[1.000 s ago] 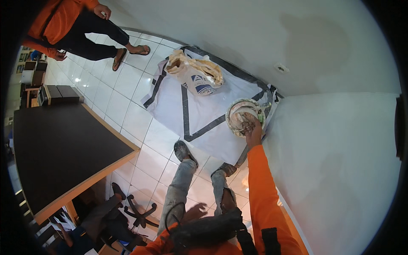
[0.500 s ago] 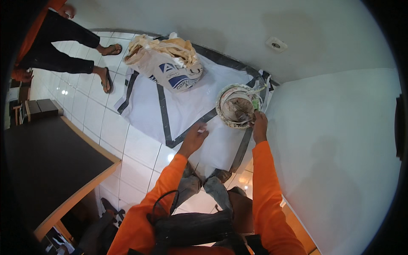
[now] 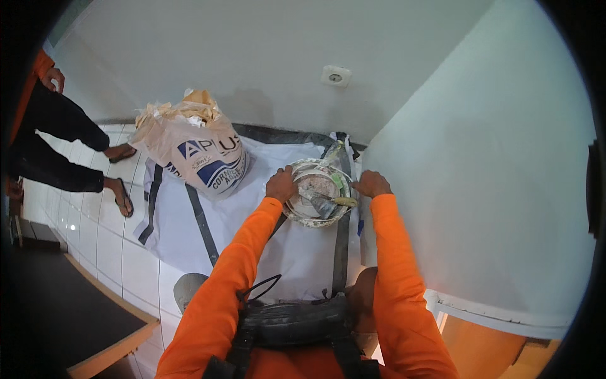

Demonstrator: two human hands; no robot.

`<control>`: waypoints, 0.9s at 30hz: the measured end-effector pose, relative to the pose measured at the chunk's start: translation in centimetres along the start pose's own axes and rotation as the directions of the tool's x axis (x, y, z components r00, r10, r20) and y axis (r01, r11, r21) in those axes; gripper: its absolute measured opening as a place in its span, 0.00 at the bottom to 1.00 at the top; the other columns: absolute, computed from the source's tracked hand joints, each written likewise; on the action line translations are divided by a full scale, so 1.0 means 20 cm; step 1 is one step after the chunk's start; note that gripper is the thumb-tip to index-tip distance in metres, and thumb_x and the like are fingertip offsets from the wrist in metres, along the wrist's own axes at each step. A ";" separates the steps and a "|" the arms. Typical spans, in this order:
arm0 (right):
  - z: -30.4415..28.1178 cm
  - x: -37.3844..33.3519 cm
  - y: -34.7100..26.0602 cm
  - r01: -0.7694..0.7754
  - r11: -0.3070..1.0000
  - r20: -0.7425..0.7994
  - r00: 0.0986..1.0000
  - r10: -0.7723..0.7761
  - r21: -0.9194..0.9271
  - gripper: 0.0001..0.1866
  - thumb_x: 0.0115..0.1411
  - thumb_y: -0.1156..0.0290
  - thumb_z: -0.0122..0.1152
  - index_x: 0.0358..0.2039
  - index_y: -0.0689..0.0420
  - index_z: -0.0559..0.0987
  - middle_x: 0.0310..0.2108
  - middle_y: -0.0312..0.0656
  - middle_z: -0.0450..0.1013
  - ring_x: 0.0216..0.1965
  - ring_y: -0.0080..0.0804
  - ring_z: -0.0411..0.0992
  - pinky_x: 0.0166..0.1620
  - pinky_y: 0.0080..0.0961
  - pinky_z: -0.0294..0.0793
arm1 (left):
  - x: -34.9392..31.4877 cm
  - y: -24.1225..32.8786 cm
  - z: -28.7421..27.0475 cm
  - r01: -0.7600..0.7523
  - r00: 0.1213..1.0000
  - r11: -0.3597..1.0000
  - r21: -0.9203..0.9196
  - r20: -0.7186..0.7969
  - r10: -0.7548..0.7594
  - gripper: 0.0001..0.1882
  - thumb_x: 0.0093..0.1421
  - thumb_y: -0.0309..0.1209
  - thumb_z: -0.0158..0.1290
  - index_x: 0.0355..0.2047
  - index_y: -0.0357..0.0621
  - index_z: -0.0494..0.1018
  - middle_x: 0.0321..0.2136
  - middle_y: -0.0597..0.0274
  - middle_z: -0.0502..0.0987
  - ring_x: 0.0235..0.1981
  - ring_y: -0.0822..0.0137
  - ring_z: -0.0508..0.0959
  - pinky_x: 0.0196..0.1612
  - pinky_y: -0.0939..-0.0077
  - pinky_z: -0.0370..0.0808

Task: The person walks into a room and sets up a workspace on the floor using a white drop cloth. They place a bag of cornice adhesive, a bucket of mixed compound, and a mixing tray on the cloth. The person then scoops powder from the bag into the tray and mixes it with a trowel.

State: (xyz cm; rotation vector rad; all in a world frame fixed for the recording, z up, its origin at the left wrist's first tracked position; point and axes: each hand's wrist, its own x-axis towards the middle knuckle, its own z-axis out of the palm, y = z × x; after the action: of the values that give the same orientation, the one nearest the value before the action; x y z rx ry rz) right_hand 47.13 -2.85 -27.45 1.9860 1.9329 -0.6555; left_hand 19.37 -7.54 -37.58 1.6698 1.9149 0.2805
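The pale wall (image 3: 492, 158) fills the right of the frame, close beside the right hand, so there is little elbow room there; keep the knuckles off it. Below centre, the white sheet with dark stripes (image 3: 300, 268) lies on the floor; its loose edges could bunch, so any shift is best made with a lift rather than a drag. The bulky paper sack (image 3: 205, 151) stands left of centre, near the left hand but apart from it. The bucket (image 3: 315, 223) sits on the sheet just right of centre, its mouth facing up. The left hand (image 3: 281, 185) has its fingers curled over the left rim, seemingly pinching it; the right hand (image 3: 372, 184) is bent at the right rim, though whether it pinches I cannot tell. An even, opposed hold should keep the bucket level, so that the scraper (image 3: 324, 208) resting in it does not slide.
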 end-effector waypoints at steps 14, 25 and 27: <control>0.31 0.03 0.13 0.065 0.942 -0.170 0.985 -0.009 0.329 0.32 0.53 0.50 0.66 0.50 0.62 0.76 0.39 0.57 0.80 0.47 0.53 0.78 0.49 0.40 0.77 | 0.13 -0.18 -0.07 -0.047 0.990 0.986 -0.162 0.126 0.068 0.32 0.53 0.50 0.62 0.53 0.45 0.75 0.48 0.50 0.81 0.49 0.51 0.80 0.54 0.59 0.74; 0.54 0.30 0.21 0.018 0.880 -0.039 0.999 0.001 0.475 0.18 0.52 0.59 0.62 0.31 0.63 0.84 0.35 0.53 0.81 0.31 0.44 0.81 0.38 0.37 0.81 | 0.15 -0.25 -0.19 0.059 0.977 0.883 -0.466 0.208 0.044 0.28 0.55 0.33 0.59 0.56 0.36 0.70 0.33 0.49 0.81 0.30 0.58 0.84 0.31 0.65 0.85; 0.54 0.30 0.23 0.004 0.851 0.030 0.999 -0.023 0.525 0.19 0.52 0.59 0.63 0.32 0.65 0.83 0.33 0.53 0.81 0.29 0.44 0.81 0.36 0.37 0.81 | 0.16 -0.23 -0.20 0.121 0.966 0.833 -0.540 0.258 0.027 0.29 0.54 0.31 0.59 0.56 0.35 0.69 0.34 0.49 0.81 0.31 0.58 0.84 0.32 0.64 0.85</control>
State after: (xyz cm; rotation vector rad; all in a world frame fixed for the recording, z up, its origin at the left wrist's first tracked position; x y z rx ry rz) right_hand 50.49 -3.48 -40.12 2.2357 1.8854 -1.3360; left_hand 13.21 -4.43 -37.57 1.1987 1.4888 0.5181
